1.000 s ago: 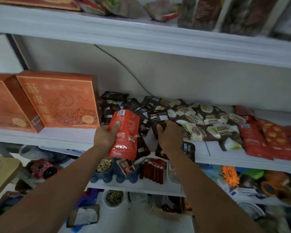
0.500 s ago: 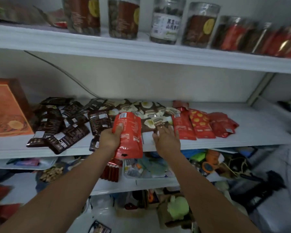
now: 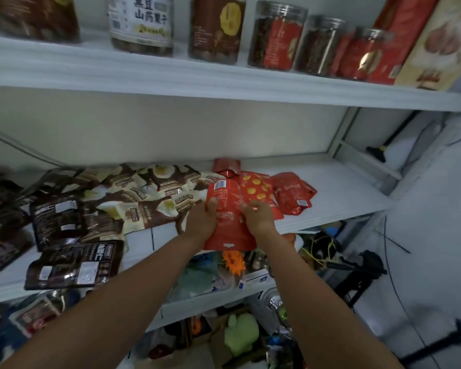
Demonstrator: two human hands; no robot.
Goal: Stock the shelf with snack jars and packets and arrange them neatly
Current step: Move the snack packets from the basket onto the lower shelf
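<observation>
Red snack packet (image 3: 228, 217): one, held at the front edge of the middle shelf (image 3: 330, 187), barcode end uppermost and over the shelf board, lower end hanging below the shelf's front lip; whether it touches the board cannot be told. Left hand (image 3: 201, 222): grips the packet's left edge, thumb on its face. Right hand (image 3: 258, 218): grips the packet's right edge, fingers curled round it. On the shelf, just behind the held packet: a red packet with yellow dots (image 3: 258, 190), lying flat; a plain red packet (image 3: 293, 194) to its right; a further red pouch (image 3: 226, 166) towards the shelf's back wall. On the shelf's middle: a heap of cream-and-brown packets (image 3: 160, 187), overlapping. On the shelf's left part: dark brown packets (image 3: 72, 265), lying flat, some reaching the front edge. Above the shelf, on the next board up: a row of clear jars (image 3: 276, 35), upright, with tall boxes (image 3: 434, 41) at the right end.
</observation>
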